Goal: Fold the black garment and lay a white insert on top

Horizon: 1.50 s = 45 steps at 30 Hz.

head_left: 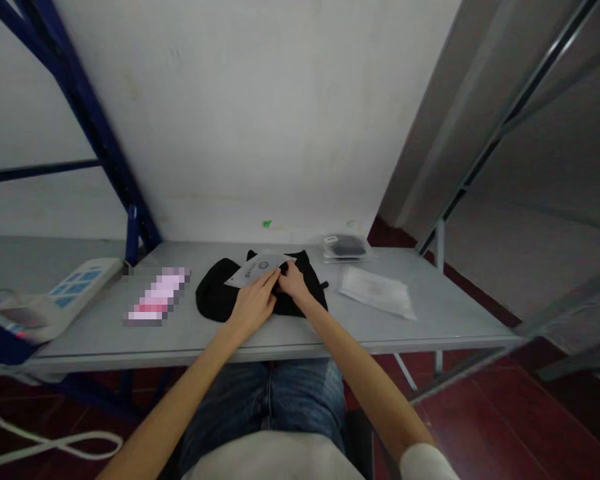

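Observation:
A soft black fabric item with a rounded left end lies in front of me on the table; its exact kind is unclear. Across its top rests a pale plastic bag printed with a dark round logo and lettering. My left hand lies over the bag's lower edge and the black fabric, fingers stretched towards the right. Close against its fingertips, my right hand is closed in a pinch at the bag's right corner, over a dark bit. What exactly sits between those fingers is hidden.
Right of the fabric lies a white flat packet, with a stack of clear-wrapped dark items behind it. To the left are a blurred-out pink object and a white power strip. The grey table meets a white wall; blue metal posts rise left.

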{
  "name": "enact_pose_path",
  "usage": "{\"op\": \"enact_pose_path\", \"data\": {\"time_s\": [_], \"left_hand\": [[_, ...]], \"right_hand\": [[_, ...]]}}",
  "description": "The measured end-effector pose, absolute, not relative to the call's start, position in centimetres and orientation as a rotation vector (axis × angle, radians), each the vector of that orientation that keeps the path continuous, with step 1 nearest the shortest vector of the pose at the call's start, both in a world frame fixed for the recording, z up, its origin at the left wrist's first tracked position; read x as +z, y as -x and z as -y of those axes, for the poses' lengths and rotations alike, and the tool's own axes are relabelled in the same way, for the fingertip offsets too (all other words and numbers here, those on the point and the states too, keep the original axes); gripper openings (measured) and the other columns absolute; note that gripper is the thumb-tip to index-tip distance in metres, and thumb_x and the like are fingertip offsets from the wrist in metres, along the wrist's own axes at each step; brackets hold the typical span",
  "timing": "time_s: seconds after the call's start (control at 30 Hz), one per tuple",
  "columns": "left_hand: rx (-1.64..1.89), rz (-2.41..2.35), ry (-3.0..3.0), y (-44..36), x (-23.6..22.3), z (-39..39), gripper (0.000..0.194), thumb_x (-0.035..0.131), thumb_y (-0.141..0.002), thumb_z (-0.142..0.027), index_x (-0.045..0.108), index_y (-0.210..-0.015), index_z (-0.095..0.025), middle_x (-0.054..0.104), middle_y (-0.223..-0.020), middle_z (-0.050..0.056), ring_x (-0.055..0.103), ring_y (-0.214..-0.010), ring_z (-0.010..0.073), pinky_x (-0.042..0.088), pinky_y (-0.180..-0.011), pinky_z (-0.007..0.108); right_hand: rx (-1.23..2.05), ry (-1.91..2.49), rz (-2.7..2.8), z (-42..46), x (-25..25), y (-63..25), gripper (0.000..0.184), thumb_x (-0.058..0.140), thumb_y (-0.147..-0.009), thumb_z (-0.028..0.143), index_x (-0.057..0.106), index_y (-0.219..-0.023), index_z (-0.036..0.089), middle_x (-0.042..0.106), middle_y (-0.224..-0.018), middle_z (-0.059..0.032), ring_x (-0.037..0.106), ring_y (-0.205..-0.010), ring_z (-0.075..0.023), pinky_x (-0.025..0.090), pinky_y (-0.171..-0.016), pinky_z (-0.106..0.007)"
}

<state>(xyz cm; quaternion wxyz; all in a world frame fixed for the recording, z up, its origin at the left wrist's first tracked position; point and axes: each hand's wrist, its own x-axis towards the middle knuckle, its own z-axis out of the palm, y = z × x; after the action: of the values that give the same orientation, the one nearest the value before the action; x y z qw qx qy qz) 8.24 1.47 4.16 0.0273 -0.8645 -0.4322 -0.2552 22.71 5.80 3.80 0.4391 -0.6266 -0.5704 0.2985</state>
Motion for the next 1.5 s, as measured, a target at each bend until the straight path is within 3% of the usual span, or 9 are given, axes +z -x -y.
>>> {"op": "enact_pose_path", "data": {"time_s": [0.1,0.23,0.4,0.53,0.63,0.97,1.17,1.3,1.5], "left_hand": [[-0.802,1.334,2.663,-7.5,4.1,-1.5,0.071,0.046,-0.088,-0.007,0.039,-0.158,-0.022,0.054,-0.155,0.008,0.059,-0.133,0.0268,0.058,-0.096,0.037],[-0.814,1.37,2.622,-6.5,4.1,-2.0,0.062,0.047,-0.091,-0.009,0.046,-0.151,-0.021,0.065,-0.139,0.01,0.06,-0.124,0.0283,0.058,-0.095,0.04],[-0.865,1.321,2.622,-5.8,4.1,-2.5,0.045,0.047,-0.091,-0.009,0.062,-0.131,-0.024,0.069,-0.129,0.006,0.056,-0.122,0.0284,0.055,-0.099,0.041],[-0.909,1.256,2.684,-5.6,4.2,-2.4,0.043,0.052,-0.09,-0.012,0.063,-0.131,-0.022,0.068,-0.131,0.006,0.053,-0.127,0.0278,0.051,-0.106,0.041],[-0.904,1.219,2.704,-5.5,4.4,-2.6,0.039,0.057,-0.089,-0.016,0.065,-0.127,-0.023,0.068,-0.13,0.007,0.055,-0.125,0.0282,0.05,-0.107,0.043],[-0.765,1.346,2.579,-7.2,4.5,-3.8,0.027,0.059,-0.088,-0.01,0.067,-0.108,-0.026,0.067,-0.115,0.008,0.057,-0.115,0.0292,0.056,-0.088,0.039],[-0.924,1.267,2.639,-5.6,4.3,-3.1,0.025,0.056,-0.092,-0.019,0.066,-0.114,-0.024,0.067,-0.121,0.009,0.058,-0.117,0.0289,0.051,-0.102,0.044],[-0.963,1.21,2.692,-2.5,4.6,-2.8,0.035,0.059,-0.087,-0.021,0.062,-0.122,-0.022,0.066,-0.125,0.009,0.058,-0.12,0.0286,0.047,-0.105,0.044],[-0.891,1.239,2.629,-0.4,4.7,-3.6,0.022,0.057,-0.087,-0.018,0.066,-0.106,-0.023,0.072,-0.111,0.007,0.061,-0.11,0.0281,0.048,-0.096,0.043]], "right_hand": [[0.449,1.811,1.614,-3.6,5.5,-23.4,0.031,0.063,-0.096,0.034,0.061,-0.123,0.018,0.074,-0.108,-0.0169,0.07,-0.107,-0.0332,0.053,-0.096,-0.048],[-0.098,1.983,1.907,-0.3,6.7,-24.3,0.025,0.056,-0.103,0.037,0.061,-0.12,0.019,0.074,-0.1,-0.0143,0.072,-0.097,-0.0287,0.053,-0.083,-0.037],[-0.312,1.829,1.917,2.1,5.0,-25.8,0.022,0.062,-0.101,0.038,0.062,-0.117,0.024,0.071,-0.106,-0.0094,0.068,-0.098,-0.0251,0.049,-0.074,-0.03],[-0.432,1.689,1.926,2.1,4.2,-26.7,0.018,0.066,-0.099,0.032,0.063,-0.114,0.023,0.067,-0.112,-0.0109,0.061,-0.107,-0.0277,0.049,-0.084,-0.036],[-0.452,1.588,2.028,1.3,4.5,-27.1,0.022,0.068,-0.097,0.026,0.062,-0.118,0.024,0.064,-0.121,-0.0103,0.058,-0.113,-0.0277,0.047,-0.091,-0.039],[-0.44,1.596,2.256,-0.4,3.9,-27.7,0.012,0.055,-0.106,0.024,0.067,-0.107,0.024,0.068,-0.104,-0.0054,0.061,-0.101,-0.0207,0.045,-0.078,-0.028],[-0.306,1.686,2.254,0.3,4.3,-28.4,0.013,0.059,-0.105,0.032,0.066,-0.114,0.026,0.068,-0.109,-0.0047,0.063,-0.101,-0.02,0.045,-0.076,-0.027],[-0.249,1.593,2.193,1.1,5.1,-27.8,0.022,0.055,-0.106,0.04,0.066,-0.116,0.024,0.068,-0.111,-0.0073,0.061,-0.107,-0.0217,0.046,-0.084,-0.029],[-0.334,1.287,2.363,-0.1,5.6,-23.0,0.026,0.061,-0.102,0.038,0.066,-0.124,0.023,0.067,-0.118,-0.0097,0.055,-0.118,-0.0268,0.043,-0.099,-0.039]]}}
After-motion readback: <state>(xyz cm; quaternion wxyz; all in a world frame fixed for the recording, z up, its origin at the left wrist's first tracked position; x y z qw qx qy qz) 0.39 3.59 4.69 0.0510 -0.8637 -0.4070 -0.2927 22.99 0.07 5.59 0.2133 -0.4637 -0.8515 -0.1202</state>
